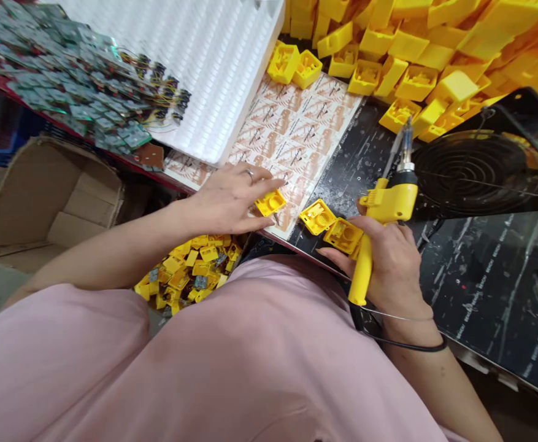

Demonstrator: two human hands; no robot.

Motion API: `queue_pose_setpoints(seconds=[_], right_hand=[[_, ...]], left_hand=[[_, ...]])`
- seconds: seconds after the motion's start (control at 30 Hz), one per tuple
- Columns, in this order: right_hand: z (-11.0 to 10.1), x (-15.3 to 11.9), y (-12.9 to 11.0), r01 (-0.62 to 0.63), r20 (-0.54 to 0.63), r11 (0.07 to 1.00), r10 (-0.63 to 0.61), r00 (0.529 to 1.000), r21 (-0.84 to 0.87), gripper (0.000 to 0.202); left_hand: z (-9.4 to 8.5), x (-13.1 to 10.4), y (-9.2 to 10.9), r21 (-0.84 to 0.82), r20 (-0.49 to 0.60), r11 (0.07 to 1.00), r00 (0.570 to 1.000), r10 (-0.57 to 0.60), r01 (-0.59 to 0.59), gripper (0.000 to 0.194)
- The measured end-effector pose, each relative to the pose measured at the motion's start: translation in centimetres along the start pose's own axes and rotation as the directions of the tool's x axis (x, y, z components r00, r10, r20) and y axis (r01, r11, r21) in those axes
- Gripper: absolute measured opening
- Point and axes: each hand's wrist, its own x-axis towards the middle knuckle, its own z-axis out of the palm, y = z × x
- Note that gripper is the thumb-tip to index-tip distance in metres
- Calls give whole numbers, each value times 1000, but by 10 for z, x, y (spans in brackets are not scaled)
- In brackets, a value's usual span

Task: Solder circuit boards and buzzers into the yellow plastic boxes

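Between the thumb and fingers of my left hand (234, 197) is a small yellow case (271, 202), over the edge of the patterned sheet. My right hand (391, 264) is wrapped round a yellow soldering gun (388, 202), its metal tip pointing to the top of the view. The thumb and a finger of that hand also reach to an open yellow case (343, 236) on the black table. Touching that case on its left is another open yellow case (317, 217).
Circuit boards with wires (80, 80) lie piled beside and on a white foam tray (213, 67). Many yellow cases (416, 83) fill the back right, near a black fan (466, 166). A heap of yellow parts (190, 270) lies below the table edge, by a cardboard box (80, 209).
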Motion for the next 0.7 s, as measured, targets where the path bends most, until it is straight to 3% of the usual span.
queue_pose_setpoints(seconds=[0.1,0.17,0.33,0.37,0.43,0.5,0.53,0.63,0.7], right_hand=[[12,15,-11,70,19,997,-69,997,-39,51],[21,21,-14,91,31,995,-90,995,-42,41],[22,20,-2,100,53,987,-107,993,122,39],[18,18,1,115,46,983,-123,991,140,43],[9,13,7,142,-12,980,-142,990,143,56],[1,8,9,144,-96,979,-131,987,143,68],[-2,6,9,136,-138,980,-117,983,143,72],[-9,2,8,89,-193,987,-63,979,130,70],[-11,6,7,73,-213,988,-44,976,133,63]], left_hand=[[5,13,11,63,51,998,999,-8,5,63],[7,26,19,66,26,998,999,-24,22,63],[14,46,28,20,-107,1000,994,14,-12,86],[12,45,23,16,-125,1000,992,9,-7,86],[-1,35,2,52,-138,995,988,-72,79,67],[-21,16,-27,155,-143,948,956,-256,277,44],[-33,5,-43,212,-156,896,919,-363,390,41],[-60,-28,-76,260,-168,758,801,-574,598,53],[-66,-43,-86,235,-133,735,770,-624,636,61]])
